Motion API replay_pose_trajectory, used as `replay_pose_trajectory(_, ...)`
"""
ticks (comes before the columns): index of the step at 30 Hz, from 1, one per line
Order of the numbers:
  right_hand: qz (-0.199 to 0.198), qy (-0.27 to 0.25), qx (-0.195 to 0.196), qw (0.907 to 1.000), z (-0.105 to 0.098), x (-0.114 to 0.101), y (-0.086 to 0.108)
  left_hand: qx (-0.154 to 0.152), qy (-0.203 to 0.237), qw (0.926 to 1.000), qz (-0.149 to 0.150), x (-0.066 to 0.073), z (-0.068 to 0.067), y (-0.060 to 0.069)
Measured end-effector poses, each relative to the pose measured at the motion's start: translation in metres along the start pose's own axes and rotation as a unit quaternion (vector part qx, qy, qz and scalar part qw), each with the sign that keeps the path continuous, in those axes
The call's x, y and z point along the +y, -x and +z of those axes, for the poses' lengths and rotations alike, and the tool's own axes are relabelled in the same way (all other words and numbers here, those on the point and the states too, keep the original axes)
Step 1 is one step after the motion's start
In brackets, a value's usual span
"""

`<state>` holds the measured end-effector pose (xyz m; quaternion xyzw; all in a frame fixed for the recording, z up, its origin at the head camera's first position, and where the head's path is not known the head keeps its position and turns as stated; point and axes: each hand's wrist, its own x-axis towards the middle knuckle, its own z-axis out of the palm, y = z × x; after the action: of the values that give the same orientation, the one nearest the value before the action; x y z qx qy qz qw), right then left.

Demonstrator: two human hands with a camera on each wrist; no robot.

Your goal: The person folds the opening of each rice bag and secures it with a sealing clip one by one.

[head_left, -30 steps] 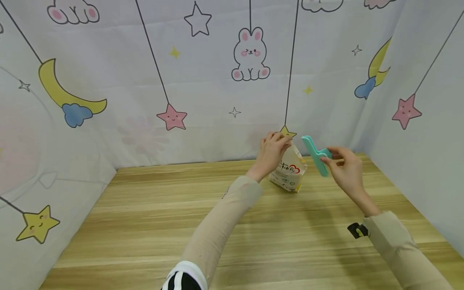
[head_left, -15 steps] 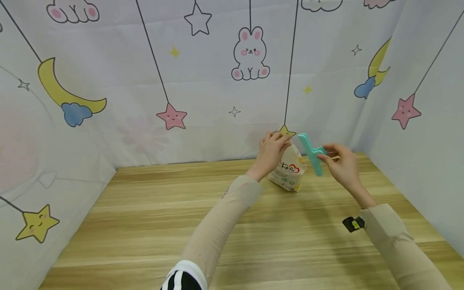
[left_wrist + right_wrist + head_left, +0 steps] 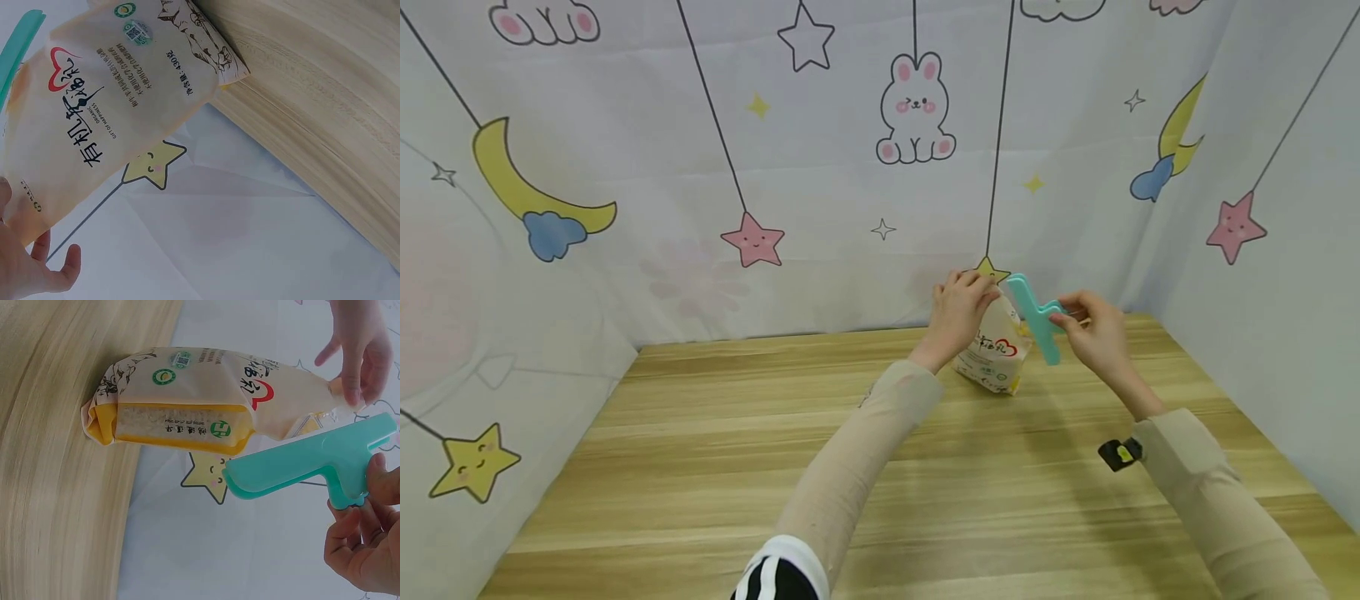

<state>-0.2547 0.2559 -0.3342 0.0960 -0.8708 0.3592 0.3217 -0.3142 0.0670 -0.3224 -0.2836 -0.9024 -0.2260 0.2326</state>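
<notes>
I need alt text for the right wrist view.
The right hand holds a turquoise clip beside a bag standing on a wooden table, while the left hand grips the bag's top. A yellow star marks the white backdrop.

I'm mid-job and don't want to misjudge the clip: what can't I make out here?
Top of bag: head view, behind left hand.
Rest of clip: left wrist view, cut off by left edge.
Part of right hand: right wrist view, cut off by right edge.
Bag's small print: head view, too small.
</notes>
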Motion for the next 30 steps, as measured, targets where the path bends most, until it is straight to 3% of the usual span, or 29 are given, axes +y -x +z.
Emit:
replay_pose_trajectory(11, 0.005, -0.004, 0.006, 1.0000, 0.008, -0.005, -0.007, -0.002, 0.020, 0.9998, -0.010, -0.002, -0.004, -0.001)
replay_pose_trajectory(30, 0.009, -0.008, -0.003, 0.9999, 0.013, -0.008, -0.010, -0.020, -0.009, 0.9997, -0.014, 0.001, -0.005, -0.001)
